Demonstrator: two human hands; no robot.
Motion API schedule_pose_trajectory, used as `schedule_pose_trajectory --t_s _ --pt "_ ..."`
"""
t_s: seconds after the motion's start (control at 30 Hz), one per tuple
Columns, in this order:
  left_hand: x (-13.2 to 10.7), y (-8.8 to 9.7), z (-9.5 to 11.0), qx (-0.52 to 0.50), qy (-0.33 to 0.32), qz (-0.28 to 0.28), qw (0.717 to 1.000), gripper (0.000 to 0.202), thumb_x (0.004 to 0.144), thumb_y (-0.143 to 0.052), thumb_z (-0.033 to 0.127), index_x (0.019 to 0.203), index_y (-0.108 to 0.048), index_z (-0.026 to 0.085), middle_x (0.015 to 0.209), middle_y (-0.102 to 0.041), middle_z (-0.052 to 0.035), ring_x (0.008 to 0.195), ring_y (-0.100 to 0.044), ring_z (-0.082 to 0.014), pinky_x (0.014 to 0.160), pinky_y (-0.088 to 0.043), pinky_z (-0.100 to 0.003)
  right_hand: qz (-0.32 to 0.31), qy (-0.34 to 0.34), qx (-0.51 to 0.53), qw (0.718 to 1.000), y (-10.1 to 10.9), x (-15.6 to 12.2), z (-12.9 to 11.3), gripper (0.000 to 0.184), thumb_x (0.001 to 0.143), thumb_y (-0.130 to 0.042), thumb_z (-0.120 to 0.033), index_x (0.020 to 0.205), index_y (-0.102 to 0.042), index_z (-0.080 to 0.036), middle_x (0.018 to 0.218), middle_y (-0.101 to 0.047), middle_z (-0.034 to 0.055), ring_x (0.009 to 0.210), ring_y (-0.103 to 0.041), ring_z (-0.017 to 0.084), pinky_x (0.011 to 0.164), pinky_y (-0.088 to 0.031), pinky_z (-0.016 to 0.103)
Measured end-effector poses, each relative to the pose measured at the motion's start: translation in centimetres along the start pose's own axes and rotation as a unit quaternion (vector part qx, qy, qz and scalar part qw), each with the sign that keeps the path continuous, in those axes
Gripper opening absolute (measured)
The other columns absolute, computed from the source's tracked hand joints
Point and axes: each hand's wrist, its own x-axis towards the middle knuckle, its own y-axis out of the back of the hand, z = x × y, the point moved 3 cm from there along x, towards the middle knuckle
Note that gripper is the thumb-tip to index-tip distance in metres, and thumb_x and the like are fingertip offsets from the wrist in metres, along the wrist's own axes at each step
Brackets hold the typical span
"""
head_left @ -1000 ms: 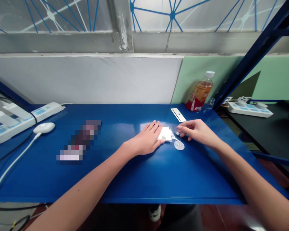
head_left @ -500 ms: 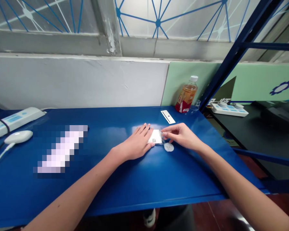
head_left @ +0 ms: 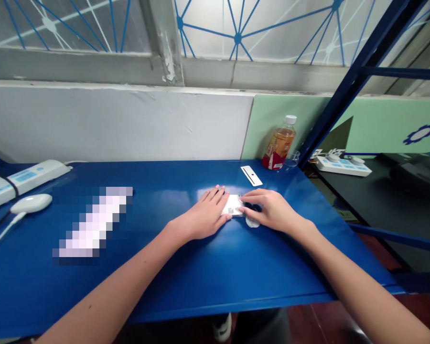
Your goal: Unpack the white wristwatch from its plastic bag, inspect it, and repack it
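Observation:
A small flat white packet (head_left: pixel 231 204) with a grey square mark lies on the blue table, and clear plastic shows at its right end. My left hand (head_left: pixel 208 214) rests flat over its left part, fingers stretched out. At the opposite end, my right hand (head_left: pixel 269 208) grips the packet between thumb and fingertips, the thumb at the near corner and the fingers at the far one. Partly hidden below the right hand is a round white toothed disc (head_left: pixel 252 222). Beyond the hands lies a white card (head_left: pixel 251 176) with a dark slot.
A bottle (head_left: pixel 279 145) of amber drink stands at the back right, beside a blue metal post (head_left: pixel 329 112). On the left of the table (head_left: pixel 186 282) are a power strip (head_left: pixel 39 173), a white corded device (head_left: pixel 31 204) and a blurred-out oblong item (head_left: pixel 95 222).
My right hand has shifted from pinching at the clear plastic edge to holding the packet's right end, now covering more of the toothed disc. The left hand stays on the packet.

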Motion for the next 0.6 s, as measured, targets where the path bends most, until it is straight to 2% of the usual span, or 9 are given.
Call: schedule_pose_trajectory --t_s 0.3,0.6 --pt "0.1 0.2 0.3 0.019 0.008 -0.01 1.0 0.065 0.102 -0.027 0.047 0.152 -0.024 0.006 0.16 -0.02 -0.021 0.149 -0.01 -0.0324 0.118 -0.017 -0.048 -0.016 0.034 -0.091 0.995 -0.5 -0.3 -0.8 0.032 0.098 -0.046 -0.03 0.105 -0.073 -0.016 0.116 -0.071 0.0095 0.103 -0.067 0.026 0.086 -0.055 0.037" --pt "0.0 -0.1 0.1 0.034 0.011 -0.019 0.999 0.065 0.102 -0.024 0.047 0.153 -0.021 0.006 0.16 -0.017 -0.0213 0.149 -0.009 -0.0318 0.118 -0.016 -0.047 -0.031 0.074 -0.149 0.986 -0.6 -0.3 -2.6 0.033 0.098 -0.041 -0.022 0.104 -0.07 -0.008 0.113 -0.071 0.0169 0.106 -0.065 0.028 0.088 -0.055 0.041"
